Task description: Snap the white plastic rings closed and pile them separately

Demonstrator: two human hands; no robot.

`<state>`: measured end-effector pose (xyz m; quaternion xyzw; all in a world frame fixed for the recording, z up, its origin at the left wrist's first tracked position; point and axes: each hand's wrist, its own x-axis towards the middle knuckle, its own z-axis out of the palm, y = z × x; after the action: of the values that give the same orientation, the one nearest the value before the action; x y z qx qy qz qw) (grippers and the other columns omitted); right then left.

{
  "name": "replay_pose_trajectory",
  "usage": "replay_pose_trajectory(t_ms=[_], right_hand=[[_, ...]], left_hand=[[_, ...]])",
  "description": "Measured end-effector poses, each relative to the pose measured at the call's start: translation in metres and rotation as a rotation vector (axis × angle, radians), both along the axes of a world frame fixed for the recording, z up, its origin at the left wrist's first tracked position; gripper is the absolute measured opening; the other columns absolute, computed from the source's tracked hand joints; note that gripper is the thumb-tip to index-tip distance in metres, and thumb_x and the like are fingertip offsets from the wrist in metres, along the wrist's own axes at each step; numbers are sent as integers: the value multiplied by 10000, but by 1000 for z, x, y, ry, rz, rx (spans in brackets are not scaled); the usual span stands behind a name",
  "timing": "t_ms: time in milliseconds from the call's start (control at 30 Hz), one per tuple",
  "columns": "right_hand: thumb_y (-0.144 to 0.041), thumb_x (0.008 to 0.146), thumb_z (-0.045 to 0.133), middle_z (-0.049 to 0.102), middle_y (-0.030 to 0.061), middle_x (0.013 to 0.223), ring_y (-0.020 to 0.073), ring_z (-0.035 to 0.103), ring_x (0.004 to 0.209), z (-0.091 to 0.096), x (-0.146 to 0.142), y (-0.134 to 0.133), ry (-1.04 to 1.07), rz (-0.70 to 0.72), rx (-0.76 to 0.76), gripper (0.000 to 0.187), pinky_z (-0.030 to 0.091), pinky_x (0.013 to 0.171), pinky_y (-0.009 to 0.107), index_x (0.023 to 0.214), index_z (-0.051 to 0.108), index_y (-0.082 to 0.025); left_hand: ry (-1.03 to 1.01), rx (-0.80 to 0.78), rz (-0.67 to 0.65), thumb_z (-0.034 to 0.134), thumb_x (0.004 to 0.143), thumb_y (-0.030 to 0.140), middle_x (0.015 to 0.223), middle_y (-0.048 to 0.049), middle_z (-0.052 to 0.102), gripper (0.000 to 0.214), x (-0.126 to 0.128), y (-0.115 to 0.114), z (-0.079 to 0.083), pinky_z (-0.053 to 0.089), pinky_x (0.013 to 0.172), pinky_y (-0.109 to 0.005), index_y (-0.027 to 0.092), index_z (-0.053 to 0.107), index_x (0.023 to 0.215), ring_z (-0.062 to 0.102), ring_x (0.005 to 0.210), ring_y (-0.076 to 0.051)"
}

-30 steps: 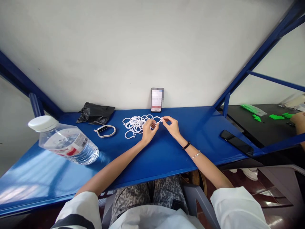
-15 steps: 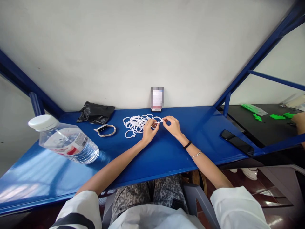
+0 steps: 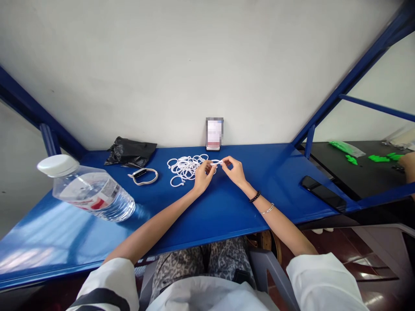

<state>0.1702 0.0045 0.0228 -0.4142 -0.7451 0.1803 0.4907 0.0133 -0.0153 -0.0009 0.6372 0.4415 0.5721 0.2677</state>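
A heap of several white plastic rings [image 3: 183, 168] lies on the blue table [image 3: 227, 207] near the back wall. My left hand [image 3: 202, 178] and my right hand [image 3: 234, 170] meet just right of the heap. Both pinch one white ring [image 3: 216, 163] between their fingertips, holding it a little above the table. My right wrist wears a dark bead bracelet and a thin silver bangle.
A big water bottle [image 3: 87, 192] lies on its side at the left. A white wristband watch [image 3: 143, 176] and a black plastic bag [image 3: 129, 152] sit left of the heap. A small card [image 3: 214, 134] leans on the wall. A dark phone [image 3: 322, 196] rests at right; another person's hand [image 3: 407, 166] works at the neighbouring table.
Both hands have stayed at the same spot, fingers shifting slightly on the white ring; the ring ends have come closer together. Nothing else moved.
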Motion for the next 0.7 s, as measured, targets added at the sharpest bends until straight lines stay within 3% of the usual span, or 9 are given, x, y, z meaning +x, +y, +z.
replay_pose_trajectory(t_ms=[367,700], right_hand=[[-287,857,566,683,23,796,159,626,702,0,-2,-4,110,82,-68,119,490,665,286,900,630,-196],[-406,910,550,682,23,786,165,638,711,3,-4,-7,142,56,-75,226,502,701,295,874,641,-202]], left_hand=[[0,-38,-9,540,890,441,665,5,589,268,-1,-1,1,419,582,-231,180,565,835,543,588,-115],[27,-41,-39,585,865,437,642,20,562,258,-1,-1,0,417,568,-230,180,578,872,526,560,-109]])
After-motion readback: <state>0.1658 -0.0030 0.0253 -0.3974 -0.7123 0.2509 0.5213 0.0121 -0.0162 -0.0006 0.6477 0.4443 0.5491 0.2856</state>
